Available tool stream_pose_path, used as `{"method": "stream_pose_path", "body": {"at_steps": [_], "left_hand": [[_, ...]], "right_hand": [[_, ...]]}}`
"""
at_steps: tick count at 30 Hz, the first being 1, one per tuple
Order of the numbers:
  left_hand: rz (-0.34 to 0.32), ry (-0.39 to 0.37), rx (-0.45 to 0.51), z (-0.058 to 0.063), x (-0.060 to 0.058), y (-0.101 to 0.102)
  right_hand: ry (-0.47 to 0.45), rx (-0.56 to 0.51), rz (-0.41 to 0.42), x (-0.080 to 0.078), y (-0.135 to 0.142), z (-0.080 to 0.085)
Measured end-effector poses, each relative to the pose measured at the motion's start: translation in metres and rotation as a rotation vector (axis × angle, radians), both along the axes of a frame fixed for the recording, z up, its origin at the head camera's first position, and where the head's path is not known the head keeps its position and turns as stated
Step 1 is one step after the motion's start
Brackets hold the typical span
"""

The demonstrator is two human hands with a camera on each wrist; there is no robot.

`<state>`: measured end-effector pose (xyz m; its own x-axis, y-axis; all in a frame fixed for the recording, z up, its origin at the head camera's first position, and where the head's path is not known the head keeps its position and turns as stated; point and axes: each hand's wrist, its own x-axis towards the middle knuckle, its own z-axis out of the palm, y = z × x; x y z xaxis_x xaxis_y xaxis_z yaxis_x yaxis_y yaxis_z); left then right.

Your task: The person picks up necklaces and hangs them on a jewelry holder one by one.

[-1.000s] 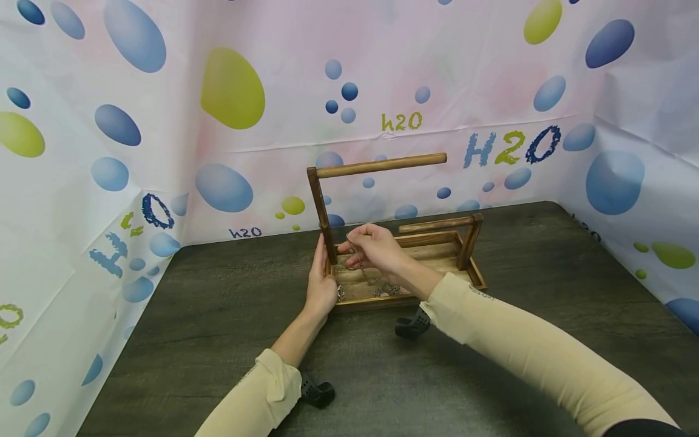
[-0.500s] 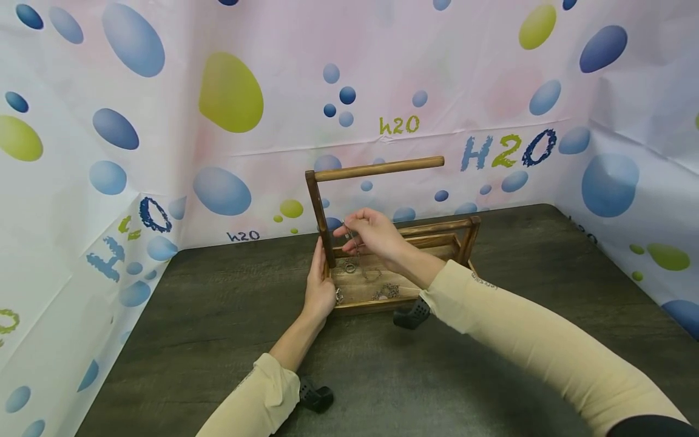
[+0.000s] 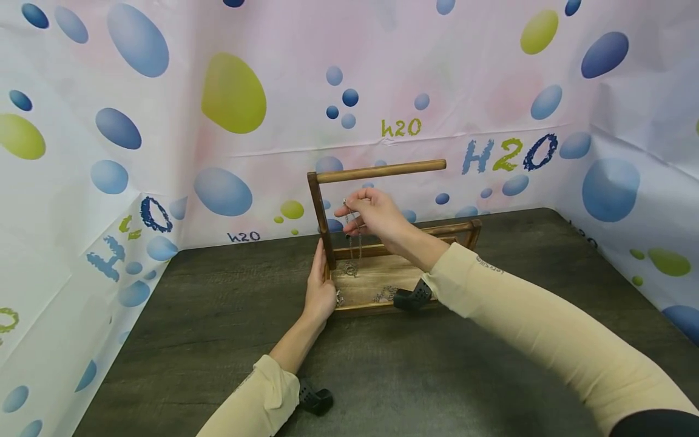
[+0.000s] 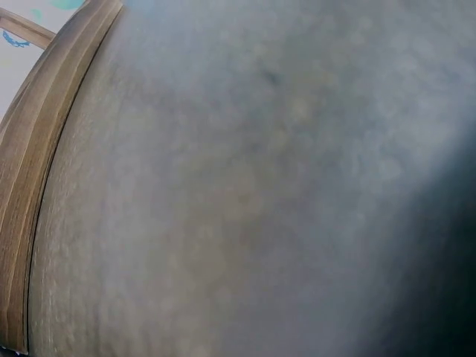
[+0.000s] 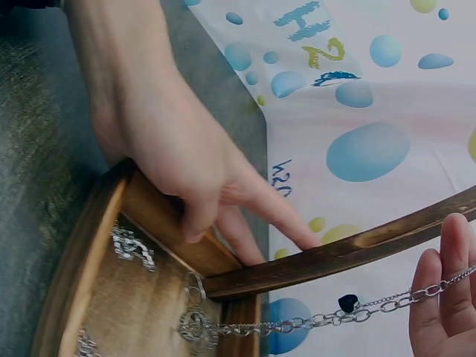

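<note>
My left hand (image 3: 320, 292) grips the left end of a wooden jewelry stand (image 3: 360, 309); in the right wrist view its thumb hooks over the tray wall, and its straight fingers lie outside by the upright post (image 5: 357, 256). Above the tray, just right of the tall post, my right hand (image 3: 377, 220) pinches a silver chain (image 5: 297, 324) between thumb and fingers. A small black heart charm (image 5: 348, 303) hangs on it. The chain's lower end reaches down to a round coil of chain (image 5: 197, 327) in the tray's left part.
Other silver chains (image 3: 385, 294) lie along the tray's front side. A long upper bar (image 3: 382, 172) juts right from the tall post, over a lower bar (image 3: 448, 229) on the right. Dark tabletop (image 3: 218, 340) surrounds the stand, with a printed backdrop (image 3: 295, 139) behind.
My right hand has risen with the chain, which now hangs more upright, its lower part lifted off the tray's middle. My left hand stays on the stand's end.
</note>
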<state>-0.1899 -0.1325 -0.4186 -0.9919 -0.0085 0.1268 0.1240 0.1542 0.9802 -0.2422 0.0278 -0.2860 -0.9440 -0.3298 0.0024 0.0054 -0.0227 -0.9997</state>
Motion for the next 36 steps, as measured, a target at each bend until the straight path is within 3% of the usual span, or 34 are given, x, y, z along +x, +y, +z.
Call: {"method": "stream_pose_path", "body": {"at_steps": [2,6,25,36], "left_hand": [[0.006,0.010,-0.001,-0.007,-0.004,0.000],[0.017,0.023,-0.001,-0.011,-0.004,0.000],[0.023,0.027,0.006,-0.009,-0.003,0.001],[0.019,0.044,0.004,-0.010,-0.004,0.000]], "right_hand": [[0.006,-0.005,-0.010,-0.001,0.000,0.004],[0.024,-0.013,-0.022,-0.003,0.002,0.010],[0.059,-0.025,-0.011,-0.003,-0.001,0.014],[0.138,0.000,-0.024,-0.004,0.005,0.023]]}}
